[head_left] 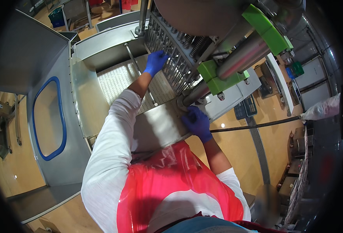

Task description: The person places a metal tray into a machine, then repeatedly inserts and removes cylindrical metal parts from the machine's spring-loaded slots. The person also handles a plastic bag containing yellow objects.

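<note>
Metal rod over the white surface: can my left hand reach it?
Probably yes: your left hand is close by, at the metal pins, and the upper stretch of the metal rod looks uncovered.

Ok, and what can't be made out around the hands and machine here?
All in the head view:
Left hand: whether it grips the metal needles; the glove hides the contact.
Right hand: its palm side, hidden by the back of the hand.
Rounded metal housing: its top, cut off by the upper edge.
Plastic wrap: whatever is inside, hidden by its folds.
</note>
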`<action>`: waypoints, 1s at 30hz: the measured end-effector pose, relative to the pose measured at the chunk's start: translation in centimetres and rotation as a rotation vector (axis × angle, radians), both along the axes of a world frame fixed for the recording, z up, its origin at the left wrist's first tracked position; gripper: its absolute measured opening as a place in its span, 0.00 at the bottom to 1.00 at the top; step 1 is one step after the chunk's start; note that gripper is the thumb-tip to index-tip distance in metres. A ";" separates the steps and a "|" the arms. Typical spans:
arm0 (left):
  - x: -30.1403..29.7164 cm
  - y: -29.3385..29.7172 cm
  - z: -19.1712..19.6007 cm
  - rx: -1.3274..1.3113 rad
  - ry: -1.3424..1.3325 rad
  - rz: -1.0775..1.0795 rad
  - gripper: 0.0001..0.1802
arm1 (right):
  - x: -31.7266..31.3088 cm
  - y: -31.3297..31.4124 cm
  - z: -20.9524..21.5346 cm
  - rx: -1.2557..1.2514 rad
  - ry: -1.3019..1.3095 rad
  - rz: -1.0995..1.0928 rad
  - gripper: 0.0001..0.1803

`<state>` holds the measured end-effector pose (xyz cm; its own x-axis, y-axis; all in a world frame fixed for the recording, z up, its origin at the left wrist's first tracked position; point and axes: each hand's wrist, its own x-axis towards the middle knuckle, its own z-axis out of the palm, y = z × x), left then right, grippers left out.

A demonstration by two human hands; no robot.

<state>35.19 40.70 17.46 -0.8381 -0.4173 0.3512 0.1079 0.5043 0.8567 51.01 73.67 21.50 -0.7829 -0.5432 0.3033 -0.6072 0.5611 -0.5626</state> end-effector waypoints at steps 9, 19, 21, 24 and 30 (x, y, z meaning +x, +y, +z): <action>-0.8 0.3 0.4 0.244 0.061 0.019 0.24 | 0.0 -0.1 0.1 -0.006 0.011 0.022 0.24; -1.0 0.3 0.0 0.190 0.087 0.047 0.25 | -0.3 -0.4 0.0 -0.003 0.061 -0.015 0.24; -0.7 1.0 0.9 0.115 0.079 0.066 0.24 | -0.1 -0.1 -0.1 0.016 -0.001 -0.024 0.24; -0.9 0.6 0.8 0.156 0.101 0.062 0.23 | -0.2 -0.3 0.3 0.010 -0.013 0.002 0.24; -0.8 -0.4 0.7 0.038 0.139 0.007 0.15 | 0.2 -0.2 0.4 0.049 -0.042 0.011 0.23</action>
